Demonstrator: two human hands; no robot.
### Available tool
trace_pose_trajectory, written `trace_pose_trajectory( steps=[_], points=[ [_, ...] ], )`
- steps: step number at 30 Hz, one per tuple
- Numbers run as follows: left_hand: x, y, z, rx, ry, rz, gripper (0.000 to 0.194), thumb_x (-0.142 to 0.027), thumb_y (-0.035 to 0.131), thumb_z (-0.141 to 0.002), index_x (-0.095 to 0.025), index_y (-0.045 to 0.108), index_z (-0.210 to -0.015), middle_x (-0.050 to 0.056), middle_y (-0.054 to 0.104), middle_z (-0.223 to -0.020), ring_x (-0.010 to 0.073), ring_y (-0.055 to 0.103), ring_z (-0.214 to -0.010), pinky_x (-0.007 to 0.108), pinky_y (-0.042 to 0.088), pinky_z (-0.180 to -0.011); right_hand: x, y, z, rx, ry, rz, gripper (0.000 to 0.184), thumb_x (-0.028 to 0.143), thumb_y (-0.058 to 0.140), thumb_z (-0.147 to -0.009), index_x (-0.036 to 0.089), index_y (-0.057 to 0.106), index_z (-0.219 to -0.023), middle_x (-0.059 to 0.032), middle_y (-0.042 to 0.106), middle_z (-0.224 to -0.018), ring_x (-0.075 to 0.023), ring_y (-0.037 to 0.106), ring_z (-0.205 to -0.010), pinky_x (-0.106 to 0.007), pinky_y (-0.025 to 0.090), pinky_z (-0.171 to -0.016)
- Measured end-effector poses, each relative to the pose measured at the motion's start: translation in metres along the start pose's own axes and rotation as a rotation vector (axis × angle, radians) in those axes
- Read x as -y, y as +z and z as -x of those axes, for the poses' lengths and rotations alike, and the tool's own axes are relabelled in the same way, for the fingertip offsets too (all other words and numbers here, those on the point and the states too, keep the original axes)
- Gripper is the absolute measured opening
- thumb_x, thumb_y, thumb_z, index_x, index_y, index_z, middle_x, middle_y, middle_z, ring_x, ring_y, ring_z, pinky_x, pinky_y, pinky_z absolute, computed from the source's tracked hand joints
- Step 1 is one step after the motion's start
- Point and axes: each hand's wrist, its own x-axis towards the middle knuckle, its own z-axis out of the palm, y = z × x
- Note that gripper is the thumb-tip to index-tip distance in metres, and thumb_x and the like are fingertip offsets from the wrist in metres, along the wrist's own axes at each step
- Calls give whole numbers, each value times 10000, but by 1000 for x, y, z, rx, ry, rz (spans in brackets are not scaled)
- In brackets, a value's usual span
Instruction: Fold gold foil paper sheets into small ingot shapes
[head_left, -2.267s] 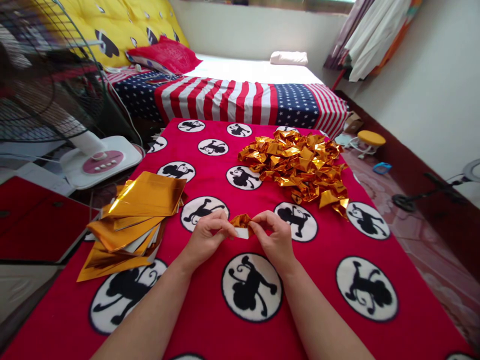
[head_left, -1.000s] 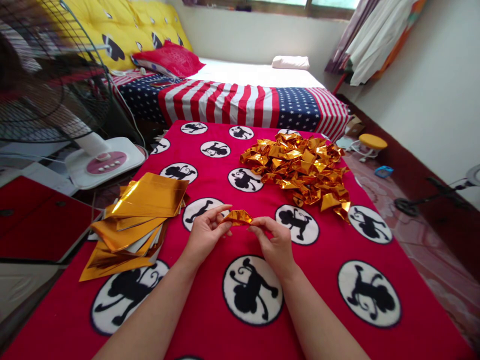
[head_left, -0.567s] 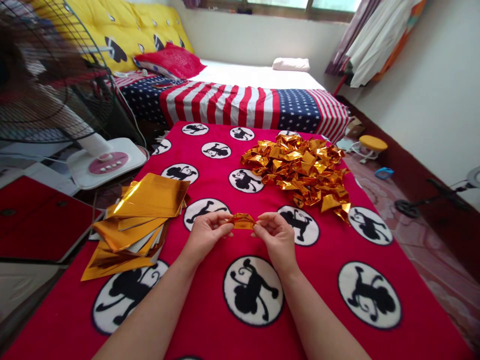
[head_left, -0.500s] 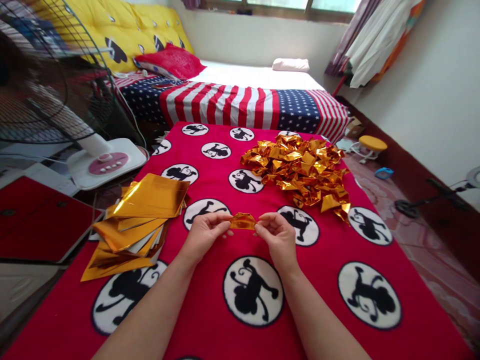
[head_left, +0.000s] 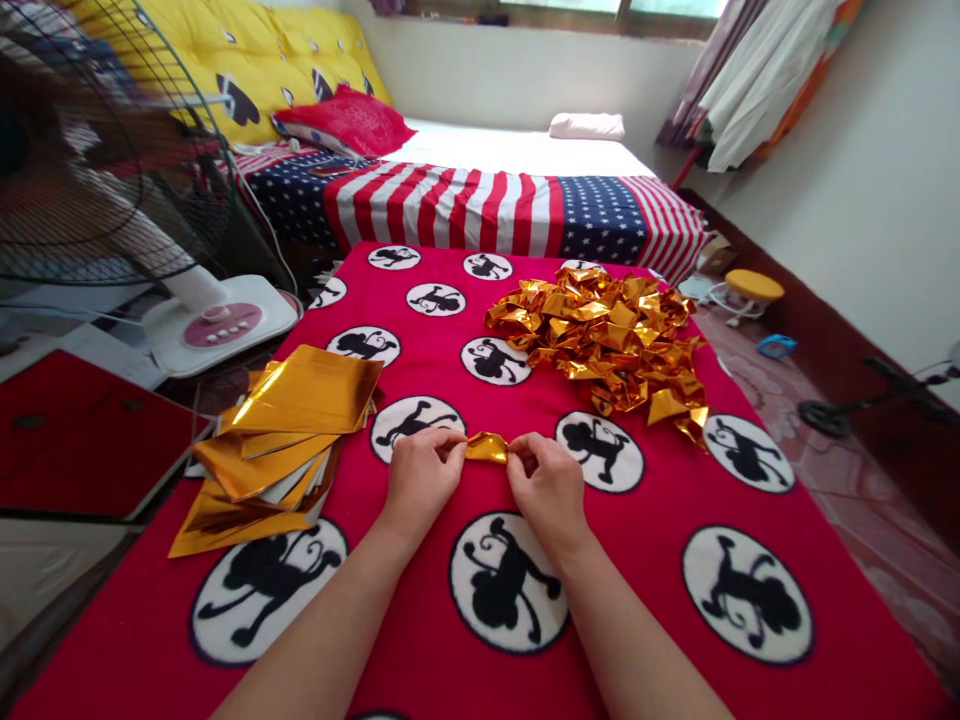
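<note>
Between my two hands is a small folded piece of gold foil paper [head_left: 487, 448], over the middle of the table. My left hand [head_left: 426, 475] pinches its left end between thumb and fingers. At the other end, my right hand [head_left: 547, 485] pinches it in the same way. To the left of my left hand lies a loose stack of flat gold foil sheets [head_left: 307, 390], some showing pale undersides. Beyond my right hand is a heap of folded gold foil pieces [head_left: 600, 335].
A red cloth [head_left: 630, 640] with monkey patches covers the table. A fan [head_left: 217, 325] stands at the left, near a dark red box [head_left: 82, 435]. Behind the table is a bed [head_left: 480, 215] with a striped, starred cover. A yellow stool [head_left: 754, 285] is on the floor at right.
Both hands have turned inward and their fingers have closed more on the foil ends. The folded piece now looks shorter and more puffed out. The view has shifted slightly.
</note>
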Motion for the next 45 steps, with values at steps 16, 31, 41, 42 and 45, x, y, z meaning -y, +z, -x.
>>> trace_pose_trajectory(
  steps=[16,31,41,42,45],
  points=[
    [17,0,-4,24,58,311,99,-231,642,-791,-207,731,-828,21,744,-877,175,671,-843,258,491,-784,-7,0,5,0,21,-185,44,165,611,-816,207,608,-801,-2,645,-789,-162,580,-735,-267,433,-685],
    [-1,-1,-4,41,-52,-75,121,-292,623,-804,-241,719,-750,-27,737,-814,149,649,-733,244,433,-677,-3,0,5,2,-17,-87,71,180,571,-858,208,607,-804,-18,653,-803,-177,579,-765,-282,422,-693],
    [-9,-1,-7,53,-143,-202,145,-378,636,-781,-290,751,-787,-3,749,-761,184,653,-687,260,387,-588,2,2,6,15,-51,36,79,154,531,-872,195,579,-825,-30,623,-813,-179,566,-782,-280,403,-725],
    [-8,-1,-8,48,-142,-197,139,-374,639,-777,-288,748,-790,-1,748,-753,186,653,-680,260,385,-581,3,2,5,21,-49,55,83,152,526,-874,195,578,-827,-31,620,-815,-180,564,-782,-279,400,-724],
    [-6,0,-9,36,-141,-173,102,-345,658,-757,-283,734,-784,-10,741,-715,180,645,-643,254,379,-556,4,1,5,40,-47,101,99,147,511,-879,198,588,-843,-35,616,-827,-181,563,-784,-277,394,-719]
  ],
)
